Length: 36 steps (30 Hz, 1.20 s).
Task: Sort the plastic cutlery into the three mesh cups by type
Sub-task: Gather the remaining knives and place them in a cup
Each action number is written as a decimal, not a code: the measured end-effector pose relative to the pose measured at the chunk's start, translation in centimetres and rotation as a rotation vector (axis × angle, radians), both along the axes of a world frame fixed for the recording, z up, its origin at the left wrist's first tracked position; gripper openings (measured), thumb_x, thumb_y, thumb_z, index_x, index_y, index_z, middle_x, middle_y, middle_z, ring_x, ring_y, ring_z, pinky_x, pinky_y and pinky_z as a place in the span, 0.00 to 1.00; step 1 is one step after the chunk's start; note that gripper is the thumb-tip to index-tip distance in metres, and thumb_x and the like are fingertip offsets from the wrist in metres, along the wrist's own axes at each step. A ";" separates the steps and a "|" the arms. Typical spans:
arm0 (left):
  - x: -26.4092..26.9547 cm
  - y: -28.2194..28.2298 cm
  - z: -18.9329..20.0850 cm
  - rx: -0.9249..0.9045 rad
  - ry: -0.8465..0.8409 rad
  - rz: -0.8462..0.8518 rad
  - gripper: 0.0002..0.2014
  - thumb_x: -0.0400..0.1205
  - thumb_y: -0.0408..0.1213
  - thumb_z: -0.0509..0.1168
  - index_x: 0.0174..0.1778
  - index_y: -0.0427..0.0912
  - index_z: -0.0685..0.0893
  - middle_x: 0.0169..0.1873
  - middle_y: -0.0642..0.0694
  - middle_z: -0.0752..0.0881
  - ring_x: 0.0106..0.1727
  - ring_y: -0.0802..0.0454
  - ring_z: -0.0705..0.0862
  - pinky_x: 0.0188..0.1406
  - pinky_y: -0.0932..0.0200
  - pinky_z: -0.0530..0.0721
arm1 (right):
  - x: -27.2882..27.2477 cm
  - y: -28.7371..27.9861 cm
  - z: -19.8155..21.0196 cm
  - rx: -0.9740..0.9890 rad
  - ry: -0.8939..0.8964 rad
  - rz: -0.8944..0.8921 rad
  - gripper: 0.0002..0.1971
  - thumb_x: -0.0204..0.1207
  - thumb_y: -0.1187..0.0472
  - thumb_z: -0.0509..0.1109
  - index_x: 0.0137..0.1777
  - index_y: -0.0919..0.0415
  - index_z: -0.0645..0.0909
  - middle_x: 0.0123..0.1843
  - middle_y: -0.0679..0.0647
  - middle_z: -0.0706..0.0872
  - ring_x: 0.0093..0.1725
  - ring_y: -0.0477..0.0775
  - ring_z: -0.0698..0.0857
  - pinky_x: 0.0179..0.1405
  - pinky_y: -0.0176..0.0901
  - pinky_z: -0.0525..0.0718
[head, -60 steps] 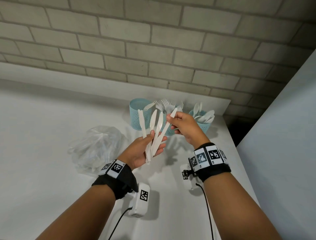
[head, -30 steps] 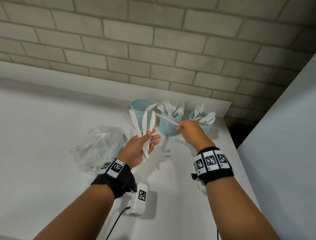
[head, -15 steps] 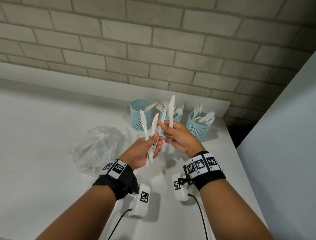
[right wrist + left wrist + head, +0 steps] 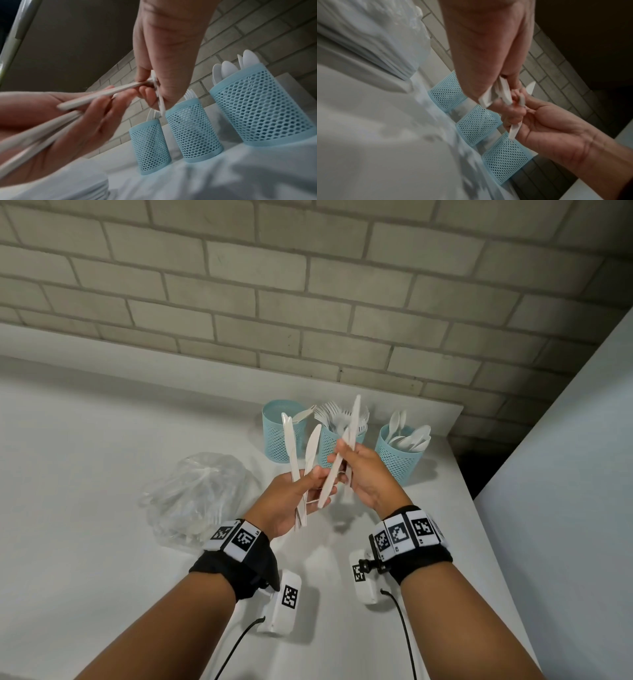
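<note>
My left hand [image 4: 310, 484] grips a small bunch of white plastic knives [image 4: 290, 440], blades up, in front of three blue mesh cups. My right hand [image 4: 346, 463] holds one knife [image 4: 355, 422] upright and pinches a second, slanted knife [image 4: 330, 477] whose lower end lies across the left fingers. The left cup [image 4: 278, 440] shows one white piece at its rim, the middle cup [image 4: 326, 446] holds forks [image 4: 329, 410], and the right cup [image 4: 397, 460] holds spoons [image 4: 411, 436]. In the right wrist view the slanted knife [image 4: 102, 93] runs from my right hand [image 4: 150, 86] into the left palm.
A crumpled clear plastic bag [image 4: 195, 494] lies on the white table [image 4: 85, 474] left of my hands. The cups stand near the table's far right corner, with a brick wall [image 4: 308, 302] behind and a grey panel [image 4: 565, 474] on the right.
My right hand, keeping its upright knife, has closed in on the left hand's bunch and now also pinches a second knife from it. The left hand has barely moved.
</note>
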<state>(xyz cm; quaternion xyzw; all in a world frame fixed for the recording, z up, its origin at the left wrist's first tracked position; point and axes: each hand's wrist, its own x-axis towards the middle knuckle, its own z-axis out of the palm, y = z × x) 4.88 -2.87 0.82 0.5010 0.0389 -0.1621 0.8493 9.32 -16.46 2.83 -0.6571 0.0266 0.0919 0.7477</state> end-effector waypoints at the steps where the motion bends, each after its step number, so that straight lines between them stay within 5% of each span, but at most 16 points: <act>1: 0.0 0.1 0.0 0.005 0.009 -0.002 0.11 0.85 0.40 0.60 0.52 0.38 0.85 0.41 0.46 0.91 0.39 0.55 0.90 0.36 0.64 0.88 | 0.1 0.0 0.1 0.043 0.017 -0.050 0.09 0.84 0.56 0.59 0.44 0.56 0.76 0.27 0.48 0.80 0.28 0.45 0.77 0.28 0.34 0.75; 4: -0.1 0.2 0.0 0.026 0.037 0.011 0.11 0.84 0.42 0.60 0.52 0.41 0.85 0.42 0.47 0.89 0.36 0.58 0.89 0.35 0.67 0.87 | 0.2 -0.3 0.4 0.162 0.036 -0.090 0.08 0.86 0.56 0.57 0.45 0.54 0.72 0.23 0.48 0.72 0.21 0.44 0.72 0.21 0.33 0.73; 7: 0.0 0.1 0.1 0.038 0.061 0.021 0.11 0.83 0.43 0.61 0.51 0.41 0.86 0.36 0.48 0.86 0.29 0.60 0.86 0.31 0.71 0.86 | 0.1 -0.5 0.5 0.085 -0.027 -0.047 0.03 0.83 0.58 0.63 0.49 0.55 0.73 0.23 0.47 0.65 0.17 0.40 0.63 0.12 0.29 0.61; 13: -0.1 -0.3 0.1 0.093 0.069 -0.033 0.14 0.83 0.44 0.62 0.52 0.37 0.85 0.30 0.50 0.81 0.26 0.61 0.79 0.27 0.71 0.82 | -0.2 -0.2 0.7 -0.137 -0.052 0.050 0.06 0.76 0.59 0.72 0.47 0.60 0.81 0.19 0.44 0.66 0.18 0.41 0.62 0.15 0.31 0.60; 18: 0.0 0.0 0.1 0.060 0.063 -0.061 0.12 0.84 0.40 0.61 0.53 0.35 0.84 0.34 0.48 0.84 0.30 0.60 0.84 0.33 0.70 0.85 | 0.3 -0.5 0.6 -0.108 -0.032 -0.078 0.08 0.77 0.61 0.70 0.37 0.57 0.78 0.24 0.49 0.64 0.19 0.41 0.61 0.15 0.31 0.59; 23: 0.1 0.0 0.0 0.048 0.047 -0.043 0.11 0.84 0.38 0.61 0.52 0.35 0.84 0.35 0.46 0.86 0.32 0.58 0.86 0.36 0.67 0.87 | 0.0 -0.5 0.6 -0.111 -0.016 0.011 0.06 0.77 0.60 0.71 0.40 0.60 0.78 0.23 0.47 0.66 0.19 0.41 0.62 0.16 0.30 0.61; 27: 0.1 -0.1 -0.3 0.087 0.038 -0.040 0.14 0.85 0.38 0.59 0.55 0.33 0.84 0.44 0.44 0.86 0.43 0.54 0.85 0.45 0.63 0.87 | 0.4 -0.4 0.9 -0.113 0.017 -0.048 0.07 0.83 0.60 0.62 0.43 0.60 0.76 0.29 0.50 0.71 0.25 0.43 0.69 0.19 0.30 0.67; 30: 0.2 0.1 -0.4 0.134 0.062 0.003 0.13 0.86 0.39 0.58 0.55 0.34 0.83 0.39 0.47 0.82 0.35 0.58 0.80 0.32 0.71 0.83 | 0.6 -0.6 1.2 0.019 0.047 -0.169 0.10 0.86 0.61 0.55 0.43 0.58 0.72 0.33 0.54 0.78 0.30 0.48 0.77 0.28 0.35 0.76; 32: 0.3 0.3 -0.4 0.195 0.049 0.018 0.13 0.86 0.43 0.58 0.53 0.39 0.83 0.33 0.50 0.75 0.25 0.62 0.71 0.20 0.73 0.71 | 0.5 -0.6 1.3 0.061 0.060 -0.178 0.09 0.87 0.61 0.52 0.45 0.56 0.70 0.32 0.55 0.80 0.26 0.48 0.83 0.25 0.36 0.81; 36: 0.3 0.2 0.0 0.158 0.068 -0.004 0.17 0.85 0.54 0.53 0.53 0.44 0.77 0.28 0.52 0.70 0.20 0.62 0.61 0.15 0.71 0.58 | 0.2 -0.3 0.9 0.013 0.000 -0.126 0.03 0.86 0.58 0.55 0.55 0.55 0.69 0.26 0.51 0.69 0.16 0.43 0.69 0.14 0.32 0.66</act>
